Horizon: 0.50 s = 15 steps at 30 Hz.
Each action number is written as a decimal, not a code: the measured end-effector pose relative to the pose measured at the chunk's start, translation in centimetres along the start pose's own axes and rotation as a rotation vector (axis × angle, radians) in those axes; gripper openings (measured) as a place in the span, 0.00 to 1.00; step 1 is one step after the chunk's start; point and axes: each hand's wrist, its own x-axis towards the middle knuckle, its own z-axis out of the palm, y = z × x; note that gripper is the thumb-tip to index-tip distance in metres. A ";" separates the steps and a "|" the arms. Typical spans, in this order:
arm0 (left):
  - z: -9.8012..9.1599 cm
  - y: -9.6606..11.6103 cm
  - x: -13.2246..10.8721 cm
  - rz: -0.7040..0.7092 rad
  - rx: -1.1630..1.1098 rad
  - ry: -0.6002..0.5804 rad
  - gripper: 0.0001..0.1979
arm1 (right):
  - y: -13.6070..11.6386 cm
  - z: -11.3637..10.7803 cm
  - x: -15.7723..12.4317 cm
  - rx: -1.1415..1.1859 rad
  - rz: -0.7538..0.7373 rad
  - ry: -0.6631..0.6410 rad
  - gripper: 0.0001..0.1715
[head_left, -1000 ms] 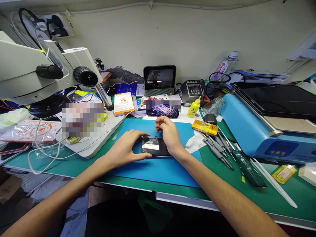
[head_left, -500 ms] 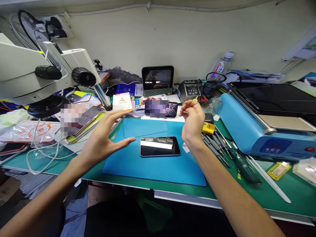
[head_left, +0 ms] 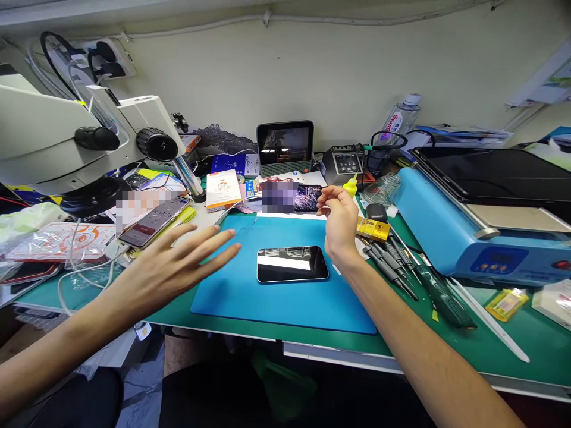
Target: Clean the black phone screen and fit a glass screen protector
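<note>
A black phone (head_left: 292, 264) lies screen up in the middle of the blue mat (head_left: 267, 303). My left hand (head_left: 178, 264) hovers open over the mat's left edge, fingers spread and pointing right, a little left of the phone. My right hand (head_left: 338, 217) is raised above the phone's right end. Its thumb and fingers are pinched together near the mat's far edge. They seem to hold a thin clear film (head_left: 250, 224), which shows only as a faint outline stretching left over the mat.
A white microscope (head_left: 66, 142) stands at the left over another phone (head_left: 151, 217). Screwdrivers (head_left: 392, 267), a yellow box (head_left: 373, 229) and a blue machine (head_left: 450, 238) lie to the right. A small screen (head_left: 285, 142), a yellow bottle (head_left: 350, 185) and a patterned phone (head_left: 307, 198) sit behind the mat.
Both hands have lifted off the phone and moved apart. The left swung out to the left and opened. The right rose with its fingers pinched, drawing the clear film off.
</note>
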 end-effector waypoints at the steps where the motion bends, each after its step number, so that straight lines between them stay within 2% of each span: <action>1: 0.1 0.3 0.3 0.048 0.015 -0.016 0.42 | 0.1 0.0 0.0 -0.006 0.002 -0.002 0.13; 3: 0.2 0.8 1.3 0.147 0.067 -0.031 0.43 | 0.4 -0.1 0.1 -0.018 0.003 -0.007 0.13; 8: 0.1 0.8 3.5 0.345 0.280 -0.137 0.35 | 0.7 -0.2 0.1 -0.045 0.005 -0.012 0.13; 12: 0.2 -0.1 4.1 0.419 0.296 -0.186 0.33 | 0.8 -0.1 0.1 -0.059 0.006 -0.024 0.14; 15: 0.3 -0.7 4.4 0.421 0.292 -0.252 0.33 | 0.7 -0.1 0.0 -0.068 0.003 -0.034 0.14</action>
